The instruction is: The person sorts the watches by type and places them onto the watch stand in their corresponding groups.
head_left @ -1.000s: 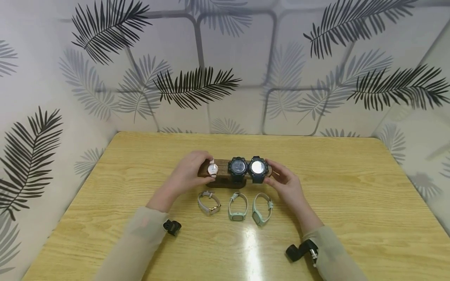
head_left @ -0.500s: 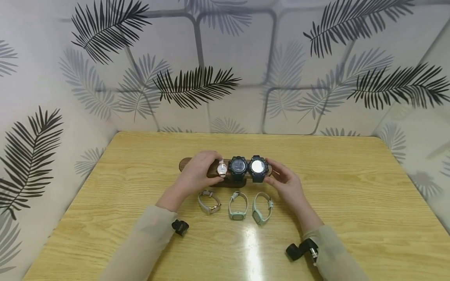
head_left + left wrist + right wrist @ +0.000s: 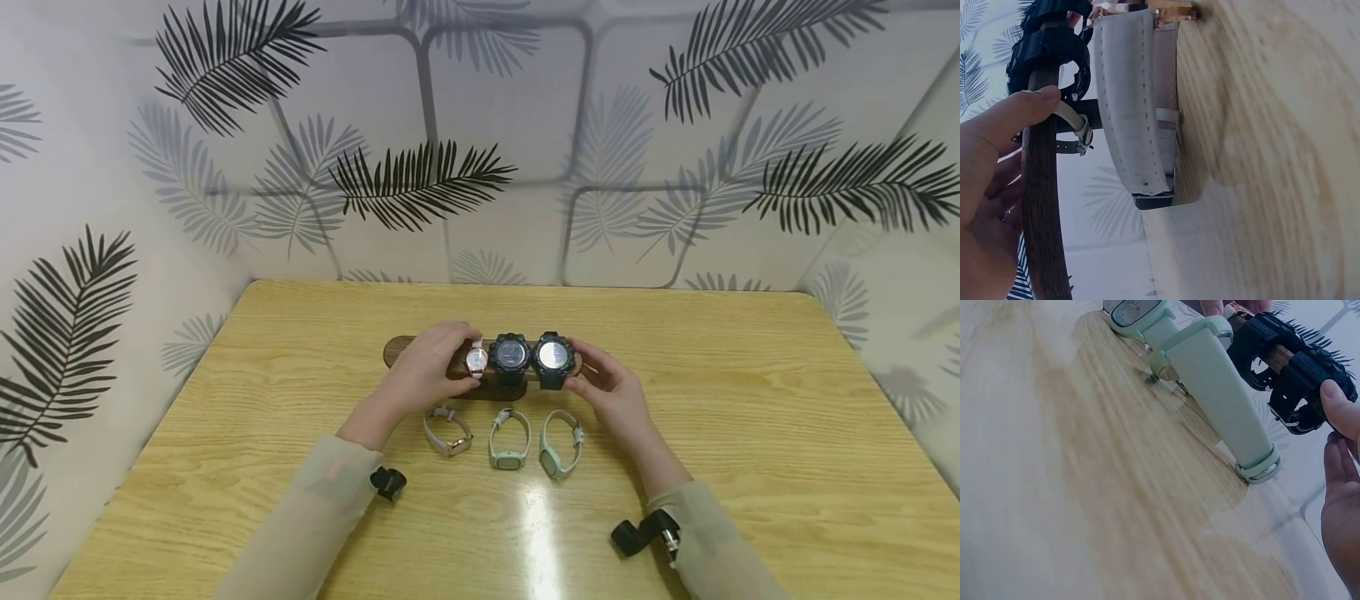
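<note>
Evidently, in the head view, the person's left hand (image 3: 429,367) pinched a small round watch with a white strap and rose-gold rim (image 3: 476,360), its thumb on the near side and its fingers on the far side. That watch sat round a dark brown wooden bar on a stand (image 3: 397,347), just left of a chunky black round digital watch (image 3: 512,354) and a second, brighter-faced black digital watch (image 3: 553,354). The right hand (image 3: 617,402) was clamped on the bar's right end. Nearer on the pale yellow wood-grain table (image 3: 750,417) lay, from left to right, a pale-strapped watch with a gold case (image 3: 456,447), a mint-green watch with an oval face (image 3: 508,461) and another mint-green watch, tilted on its side (image 3: 551,462). In the left wrist view, the left thumb (image 3: 1038,105) pressed the thin white strap against the bar, its buckle hanging beneath. In the right wrist view, the right thumb (image 3: 1339,407) rested beside the brighter-faced black watch, with fingers under the bar's end.
</note>
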`<state>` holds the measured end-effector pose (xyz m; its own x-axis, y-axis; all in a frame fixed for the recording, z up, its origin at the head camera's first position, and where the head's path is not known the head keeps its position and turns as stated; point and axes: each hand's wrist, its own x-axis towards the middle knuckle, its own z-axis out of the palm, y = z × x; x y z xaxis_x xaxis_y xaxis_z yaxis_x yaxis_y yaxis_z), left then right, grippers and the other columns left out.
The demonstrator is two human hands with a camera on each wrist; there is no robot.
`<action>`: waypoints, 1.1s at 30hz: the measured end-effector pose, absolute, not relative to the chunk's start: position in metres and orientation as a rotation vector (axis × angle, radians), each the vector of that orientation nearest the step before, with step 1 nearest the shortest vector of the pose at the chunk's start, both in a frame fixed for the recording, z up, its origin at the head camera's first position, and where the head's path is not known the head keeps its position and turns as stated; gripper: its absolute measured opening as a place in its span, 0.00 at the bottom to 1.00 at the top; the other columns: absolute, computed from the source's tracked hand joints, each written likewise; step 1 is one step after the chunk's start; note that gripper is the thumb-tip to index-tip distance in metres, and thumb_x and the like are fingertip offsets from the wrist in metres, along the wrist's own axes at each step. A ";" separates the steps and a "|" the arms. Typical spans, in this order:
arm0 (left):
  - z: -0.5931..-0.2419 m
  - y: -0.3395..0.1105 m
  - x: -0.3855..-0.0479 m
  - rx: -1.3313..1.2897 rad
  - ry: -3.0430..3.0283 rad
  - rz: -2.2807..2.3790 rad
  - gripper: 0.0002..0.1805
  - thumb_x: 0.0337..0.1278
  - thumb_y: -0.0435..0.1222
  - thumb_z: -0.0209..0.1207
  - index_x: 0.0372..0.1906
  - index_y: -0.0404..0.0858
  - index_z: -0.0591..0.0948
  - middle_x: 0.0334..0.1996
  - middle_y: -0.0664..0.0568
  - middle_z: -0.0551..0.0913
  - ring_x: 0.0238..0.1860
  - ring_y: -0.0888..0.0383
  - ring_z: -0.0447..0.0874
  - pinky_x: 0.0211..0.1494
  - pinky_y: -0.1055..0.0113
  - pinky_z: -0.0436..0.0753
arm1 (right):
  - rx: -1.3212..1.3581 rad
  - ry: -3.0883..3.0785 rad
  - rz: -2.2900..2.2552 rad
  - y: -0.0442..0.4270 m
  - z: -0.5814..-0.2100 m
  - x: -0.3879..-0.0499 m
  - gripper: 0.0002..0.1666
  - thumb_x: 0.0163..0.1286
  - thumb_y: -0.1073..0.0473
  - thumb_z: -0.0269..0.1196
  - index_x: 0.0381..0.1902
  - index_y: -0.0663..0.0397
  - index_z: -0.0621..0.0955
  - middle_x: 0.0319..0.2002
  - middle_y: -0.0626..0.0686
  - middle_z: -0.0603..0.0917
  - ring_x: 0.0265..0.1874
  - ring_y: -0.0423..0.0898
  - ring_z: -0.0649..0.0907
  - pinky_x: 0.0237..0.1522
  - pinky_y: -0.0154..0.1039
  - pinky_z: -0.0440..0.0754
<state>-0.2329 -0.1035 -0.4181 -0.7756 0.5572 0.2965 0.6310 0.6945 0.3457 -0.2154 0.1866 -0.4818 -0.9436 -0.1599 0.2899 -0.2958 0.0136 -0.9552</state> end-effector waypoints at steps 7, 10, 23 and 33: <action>-0.414 -0.107 -0.231 -0.971 -2.771 -0.632 0.38 0.46 0.42 0.73 0.63 0.37 0.70 0.60 0.45 0.73 0.63 0.49 0.67 0.69 0.57 0.65 | 0.475 -2.156 2.108 0.187 -0.483 -0.216 0.33 0.60 0.72 0.66 0.64 0.64 0.71 0.64 0.61 0.71 0.61 0.54 0.73 0.59 0.36 0.73; -0.408 -0.112 -0.225 -0.993 -2.726 -0.632 0.39 0.45 0.41 0.73 0.63 0.36 0.69 0.61 0.45 0.73 0.63 0.49 0.67 0.69 0.57 0.64 | 0.472 -2.154 2.115 0.187 -0.483 -0.215 0.34 0.59 0.74 0.65 0.64 0.65 0.71 0.65 0.62 0.70 0.61 0.56 0.72 0.59 0.36 0.73; -0.404 -0.129 -0.179 -1.237 -2.728 -0.681 0.17 0.54 0.36 0.67 0.48 0.37 0.80 0.44 0.50 0.82 0.46 0.56 0.79 0.51 0.64 0.80 | 0.475 -2.160 2.079 0.188 -0.483 -0.217 0.33 0.59 0.71 0.66 0.63 0.63 0.72 0.63 0.59 0.73 0.59 0.48 0.75 0.60 0.36 0.72; -0.429 -0.122 -0.172 -1.244 -2.968 -0.773 0.12 0.55 0.35 0.65 0.44 0.38 0.81 0.40 0.53 0.82 0.42 0.59 0.80 0.48 0.66 0.81 | 0.476 -2.167 2.067 0.188 -0.482 -0.217 0.33 0.59 0.71 0.67 0.63 0.63 0.73 0.63 0.59 0.73 0.59 0.49 0.75 0.60 0.37 0.72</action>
